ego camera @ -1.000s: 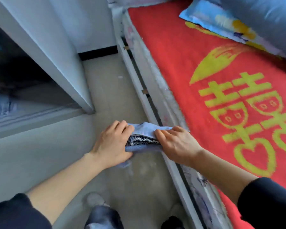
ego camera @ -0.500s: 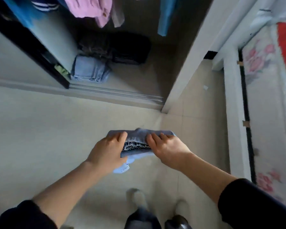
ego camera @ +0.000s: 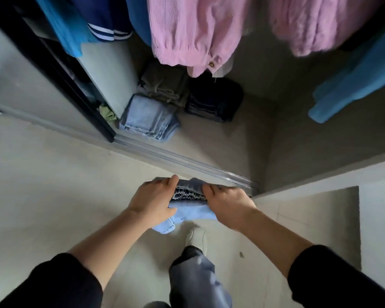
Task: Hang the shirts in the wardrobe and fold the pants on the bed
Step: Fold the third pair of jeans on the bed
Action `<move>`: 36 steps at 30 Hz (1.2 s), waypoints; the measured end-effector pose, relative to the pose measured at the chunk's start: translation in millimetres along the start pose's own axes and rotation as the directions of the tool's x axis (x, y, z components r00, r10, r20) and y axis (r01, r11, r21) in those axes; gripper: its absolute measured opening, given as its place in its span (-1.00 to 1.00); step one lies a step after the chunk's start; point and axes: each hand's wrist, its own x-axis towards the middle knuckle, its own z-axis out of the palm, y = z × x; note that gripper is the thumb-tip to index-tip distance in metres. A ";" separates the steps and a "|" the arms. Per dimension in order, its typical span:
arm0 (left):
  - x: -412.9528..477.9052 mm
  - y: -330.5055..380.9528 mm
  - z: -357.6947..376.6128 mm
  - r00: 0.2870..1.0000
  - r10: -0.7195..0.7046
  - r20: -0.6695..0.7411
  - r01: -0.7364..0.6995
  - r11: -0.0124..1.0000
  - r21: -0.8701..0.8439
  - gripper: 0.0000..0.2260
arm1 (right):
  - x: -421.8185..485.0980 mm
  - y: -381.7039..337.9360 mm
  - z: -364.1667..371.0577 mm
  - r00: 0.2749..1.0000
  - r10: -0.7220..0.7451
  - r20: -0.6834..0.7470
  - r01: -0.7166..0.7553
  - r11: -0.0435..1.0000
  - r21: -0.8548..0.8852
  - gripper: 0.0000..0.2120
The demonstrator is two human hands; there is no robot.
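Observation:
A folded pair of light blue jeans (ego camera: 188, 211) hangs between my hands just in front of the wardrobe's sliding track (ego camera: 187, 162). My left hand (ego camera: 152, 200) grips its left end and my right hand (ego camera: 228, 202) grips its right end, fingers curled over the top. On the wardrobe floor lie folded light blue jeans (ego camera: 148, 118), folded olive pants (ego camera: 165, 86) and a folded dark garment (ego camera: 213, 100). Pink shirts (ego camera: 191, 32) and blue shirts (ego camera: 356, 83) hang above them.
The wardrobe's dark door frame (ego camera: 53, 70) stands at the left. A pale wall edge (ego camera: 329, 178) juts out at the right. My foot (ego camera: 196, 237) steps on the pale tiled floor below the jeans.
I have turned from the bed and walked up to the open wardrobe, carrying the folded jeans in both hands. The wardrobe floor and hanging shirts now fill the upper view.

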 end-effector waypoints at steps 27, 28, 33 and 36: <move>281.4 -94.2 181.2 0.969 0.019 -0.247 0.015 0.991 0.135 -0.58 | 259.3 115.1 181.5 0.909 0.414 -0.050 -0.410 0.910 0.067 -0.38; 275.0 -96.7 200.7 0.983 0.000 -0.184 0.022 0.992 0.123 -0.54 | 255.8 112.6 198.7 0.909 0.413 0.047 -0.416 0.907 0.068 -0.38; 268.4 -104.4 227.7 0.980 0.028 -0.196 -0.024 0.999 0.023 -0.56 | 249.5 112.2 230.0 0.885 0.443 0.144 -0.465 0.815 0.345 -0.37; 268.4 -105.4 223.5 0.989 0.028 -0.144 -0.030 0.999 -0.016 -0.52 | 255.4 111.1 230.6 0.897 0.424 0.125 -0.440 0.830 0.343 -0.37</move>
